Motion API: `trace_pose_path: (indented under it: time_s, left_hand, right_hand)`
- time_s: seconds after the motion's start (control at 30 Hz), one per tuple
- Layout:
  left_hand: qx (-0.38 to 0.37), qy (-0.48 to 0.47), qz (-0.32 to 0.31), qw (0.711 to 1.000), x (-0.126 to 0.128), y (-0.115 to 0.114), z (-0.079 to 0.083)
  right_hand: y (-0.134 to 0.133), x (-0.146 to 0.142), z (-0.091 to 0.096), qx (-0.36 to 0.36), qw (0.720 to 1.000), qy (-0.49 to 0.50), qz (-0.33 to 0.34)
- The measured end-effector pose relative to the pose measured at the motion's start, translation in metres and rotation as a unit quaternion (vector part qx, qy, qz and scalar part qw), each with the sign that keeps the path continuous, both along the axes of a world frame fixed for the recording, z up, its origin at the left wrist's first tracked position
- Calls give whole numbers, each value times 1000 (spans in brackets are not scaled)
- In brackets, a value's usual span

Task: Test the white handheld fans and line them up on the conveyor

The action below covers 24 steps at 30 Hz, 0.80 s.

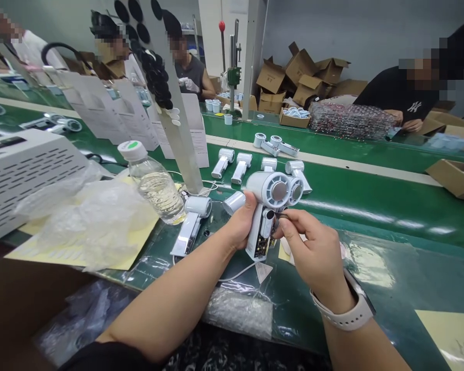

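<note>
A light-blue handheld fan (263,191) with a round metal disc in its head stands upright in my left hand (243,220), thumb at the neck. Its handle is uncovered, and a circuit board (261,245) shows inside. At the handle's right side my right hand (309,242) pinches a small dark piece, too small to name, with thumb and forefinger. Another fan head (295,190) shows just behind the held one. To the left, a similar fan (191,222) lies on the green work surface.
More fans (242,166) lie along the green conveyor (355,190) ahead. A water bottle (154,185) and a metal post (178,139) stand left, near plastic bags (96,216) and a vented grey box (31,180). Co-workers sit across the line by cardboard boxes (305,72).
</note>
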<state>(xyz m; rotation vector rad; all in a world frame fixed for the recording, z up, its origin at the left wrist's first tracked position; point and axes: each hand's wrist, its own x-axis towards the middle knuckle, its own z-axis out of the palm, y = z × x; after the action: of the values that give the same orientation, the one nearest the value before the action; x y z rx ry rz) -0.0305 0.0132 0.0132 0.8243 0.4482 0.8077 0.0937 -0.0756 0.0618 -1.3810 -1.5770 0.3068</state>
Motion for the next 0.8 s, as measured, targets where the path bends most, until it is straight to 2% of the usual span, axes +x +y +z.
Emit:
trace_pose_path:
  time_s: [0.23,0.43,0.53,0.7,0.8]
  left_hand:
    - [-12,25,21,999,-1,2,-6]
    - [2,7,-3,1000,-1,2,-6]
    - [-4,12,7,1000,-2,3,-8]
    - [-7,21,32,999,-2,2,-4]
    - [5,33,55,998,-1,0,1]
  right_hand:
    - [0,-1,-1,18,999,-32,-17]
    - [0,0,-1,13,999,-27,-21]
    - [0,0,-2,19,999,-36,-20]
    - [0,1,-7,55,989,-130,-46]
    - [2,7,-7,53,980,-189,-33]
